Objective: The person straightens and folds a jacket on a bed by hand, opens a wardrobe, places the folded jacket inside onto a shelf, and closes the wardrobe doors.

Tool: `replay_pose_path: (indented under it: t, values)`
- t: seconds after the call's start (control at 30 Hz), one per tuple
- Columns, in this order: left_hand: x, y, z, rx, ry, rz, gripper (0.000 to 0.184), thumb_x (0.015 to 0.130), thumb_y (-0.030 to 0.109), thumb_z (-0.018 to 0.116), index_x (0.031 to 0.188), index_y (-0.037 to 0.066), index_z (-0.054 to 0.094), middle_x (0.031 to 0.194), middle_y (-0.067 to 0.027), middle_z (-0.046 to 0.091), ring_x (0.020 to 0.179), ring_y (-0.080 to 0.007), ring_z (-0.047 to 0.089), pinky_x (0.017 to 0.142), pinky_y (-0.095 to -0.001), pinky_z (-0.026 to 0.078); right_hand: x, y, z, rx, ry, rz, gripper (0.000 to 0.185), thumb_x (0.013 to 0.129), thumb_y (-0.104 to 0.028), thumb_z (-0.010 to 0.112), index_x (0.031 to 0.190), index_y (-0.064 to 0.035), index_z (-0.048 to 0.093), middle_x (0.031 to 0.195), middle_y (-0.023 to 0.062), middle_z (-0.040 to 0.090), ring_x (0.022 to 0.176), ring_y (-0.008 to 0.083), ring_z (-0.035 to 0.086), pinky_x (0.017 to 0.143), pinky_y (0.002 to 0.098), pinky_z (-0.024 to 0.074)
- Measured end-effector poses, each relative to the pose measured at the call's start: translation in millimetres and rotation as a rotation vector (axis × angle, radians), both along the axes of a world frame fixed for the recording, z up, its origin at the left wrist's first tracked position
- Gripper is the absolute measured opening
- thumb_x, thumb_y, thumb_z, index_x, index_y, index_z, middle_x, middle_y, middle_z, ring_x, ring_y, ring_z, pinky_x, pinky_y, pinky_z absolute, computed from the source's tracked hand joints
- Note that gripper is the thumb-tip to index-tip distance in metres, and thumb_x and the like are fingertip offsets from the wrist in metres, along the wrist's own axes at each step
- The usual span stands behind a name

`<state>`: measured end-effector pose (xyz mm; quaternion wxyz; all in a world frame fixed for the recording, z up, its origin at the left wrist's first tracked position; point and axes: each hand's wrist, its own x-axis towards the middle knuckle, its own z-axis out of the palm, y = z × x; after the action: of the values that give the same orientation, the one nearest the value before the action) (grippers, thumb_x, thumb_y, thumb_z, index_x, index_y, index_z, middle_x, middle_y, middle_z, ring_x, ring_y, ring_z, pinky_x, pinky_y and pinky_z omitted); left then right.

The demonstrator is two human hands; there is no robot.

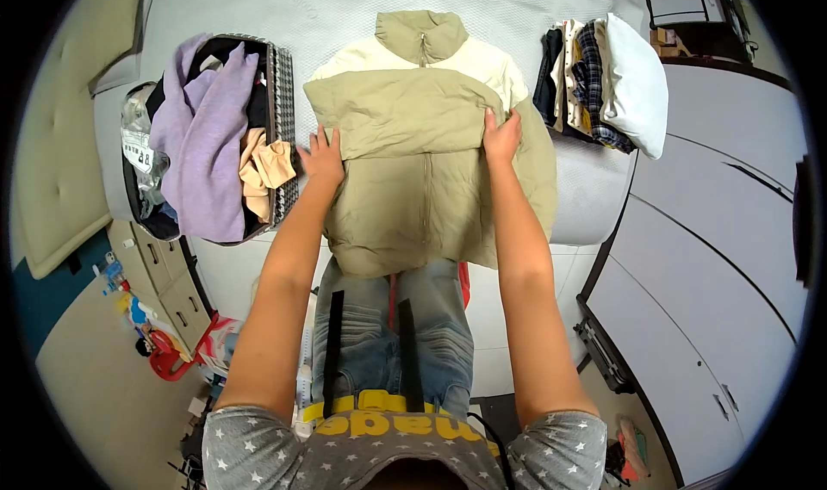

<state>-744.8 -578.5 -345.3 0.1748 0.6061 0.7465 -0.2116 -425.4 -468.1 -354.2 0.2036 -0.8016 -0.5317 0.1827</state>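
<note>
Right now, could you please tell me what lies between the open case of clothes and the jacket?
In the head view, a narrow strip of pale bed cover, with the left hand partly over it, lies between the open case and the jacket.

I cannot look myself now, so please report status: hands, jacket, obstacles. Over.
Left hand at edge of jacket; right hand on folded sleeve. Jacket front up. Suitcase left, clothes stack right; nothing blocking hands.
</note>
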Motion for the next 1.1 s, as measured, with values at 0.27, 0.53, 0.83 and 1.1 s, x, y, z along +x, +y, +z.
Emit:
replay_pose_path:
  t: [0.27, 0.53, 0.83, 1.1]
  values:
    - [115, 37, 58, 0.237, -0.234, -0.158, 0.067, 0.075, 0.011, 0.054, 0.137, 0.013, 0.030, 0.145, -0.0146, 0.021, 0.134, -0.0302, 0.020, 0.106, -0.0538, 0.015, 72, -100, 26, 0.206, -0.009, -0.383, 0.054, 0.073, -0.015, 0.063, 0.118, 0.0065, 0.041, 0.116, 0.0238, 0.045, 0.110, 0.0369, 0.041, 0.098, 0.0421, 0.0309]
    - [173, 52, 13, 0.053, -0.409, -0.377, 0.067, 0.078, 0.015, 0.055, 0.139, 0.025, 0.028, 0.147, -0.0080, 0.019, 0.134, -0.0274, 0.019, 0.107, -0.0533, 0.016, 178, -265, -20, -0.431, 0.538, -1.411, 0.068, 0.068, -0.009, 0.066, 0.129, -0.0048, 0.035, 0.125, 0.0176, 0.042, 0.123, 0.0312, 0.033, 0.097, 0.0526, 0.0307]
    - [193, 53, 18, 0.012, -0.252, -0.388, 0.065, 0.076, 0.012, 0.053, 0.137, 0.019, 0.029, 0.144, -0.0100, 0.025, 0.132, -0.0277, 0.023, 0.105, -0.0551, 0.017, 190, -257, -2, -0.066, 0.997, -0.932, 0.036, 0.075, -0.014, 0.069, 0.107, -0.0086, 0.053, 0.098, 0.0038, 0.059, 0.089, 0.0194, 0.055, 0.082, 0.0307, 0.0393]
    - [227, 45, 78, 0.080, -0.334, -0.368, 0.064, 0.076, 0.016, 0.058, 0.135, 0.016, 0.032, 0.142, -0.0114, 0.026, 0.131, -0.0289, 0.024, 0.105, -0.0543, 0.019, 217, -170, 214, 0.475, 0.001, -0.322, 0.027, 0.067, -0.001, 0.064, 0.093, 0.0014, 0.057, 0.101, 0.0121, 0.058, 0.094, 0.0275, 0.054, 0.083, 0.0343, 0.0421]
